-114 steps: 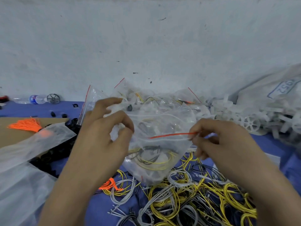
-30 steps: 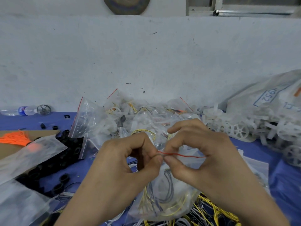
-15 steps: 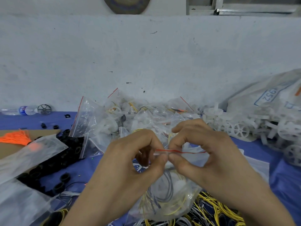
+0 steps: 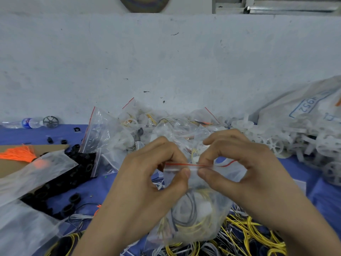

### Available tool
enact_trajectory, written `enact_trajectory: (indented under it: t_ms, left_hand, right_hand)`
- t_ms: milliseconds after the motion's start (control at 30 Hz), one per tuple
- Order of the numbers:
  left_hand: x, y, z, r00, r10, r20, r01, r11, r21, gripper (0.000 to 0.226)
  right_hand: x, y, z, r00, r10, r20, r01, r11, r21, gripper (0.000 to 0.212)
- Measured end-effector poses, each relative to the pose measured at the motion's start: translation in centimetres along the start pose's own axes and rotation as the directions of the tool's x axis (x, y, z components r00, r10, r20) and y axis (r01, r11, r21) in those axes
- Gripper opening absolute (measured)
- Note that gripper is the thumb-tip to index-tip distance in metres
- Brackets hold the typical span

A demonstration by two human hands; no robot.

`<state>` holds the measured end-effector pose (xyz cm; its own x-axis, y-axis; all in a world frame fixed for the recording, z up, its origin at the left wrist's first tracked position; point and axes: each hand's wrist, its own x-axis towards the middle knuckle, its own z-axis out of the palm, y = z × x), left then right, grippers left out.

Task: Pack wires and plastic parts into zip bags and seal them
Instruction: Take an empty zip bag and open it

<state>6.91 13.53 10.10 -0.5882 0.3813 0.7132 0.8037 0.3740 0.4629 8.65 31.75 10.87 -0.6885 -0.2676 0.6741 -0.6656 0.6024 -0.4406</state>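
A clear zip bag [image 4: 191, 218] with a red seal line hangs between my hands over the blue table, holding yellow, grey and white wires. My left hand [image 4: 147, 174] pinches the seal strip with thumb and forefinger just left of centre. My right hand [image 4: 238, 167] pinches the same strip right beside it, thumb tips nearly touching. Loose yellow and white wires [image 4: 254, 235] lie under and right of the bag. White plastic wheels [image 4: 275, 145] are heaped at the right.
A pile of filled zip bags [image 4: 114, 137] sits behind my hands against the white wall. Black rings [image 4: 81, 167] spill at left beside empty bags [image 4: 36, 172], orange threads [image 4: 18, 154] and cardboard. A large white sack [image 4: 306, 108] lies at far right; a water bottle [image 4: 25, 122] at far left.
My hands came together from the bag's two ends to its middle. Over the last second both have stayed pinched on the seal strip, rising slightly with the bag.
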Motion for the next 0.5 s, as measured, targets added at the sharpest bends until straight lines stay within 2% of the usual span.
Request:
enact_trajectory:
  t_ms: [133, 333, 500]
  left_hand:
    - [0.1, -0.08, 0.33, 1.0, -0.004, 0.014, 0.004, 1.0, 0.011, 0.015]
    - [0.32, 0.11, 0.26, 0.997, 0.003, -0.075, 0.0, 0.999, 0.039, 0.012]
    - [0.34, 0.13, 0.55, 0.999, -0.017, -0.043, 0.019, 0.998, 0.055, 0.014]
  right_hand:
    - [0.14, 0.03, 0.5, 1.0, -0.026, -0.002, 0.026, 1.0, -0.011, 0.009]
    - [0.17, 0.67, 0.48, 0.999, -0.016, -0.038, 0.015, 0.999, -0.038, 0.006]
    - [0.38, 0.73, 0.9, 0.999, -0.038, -0.038, 0.037, 0.999, -0.027, 0.004]
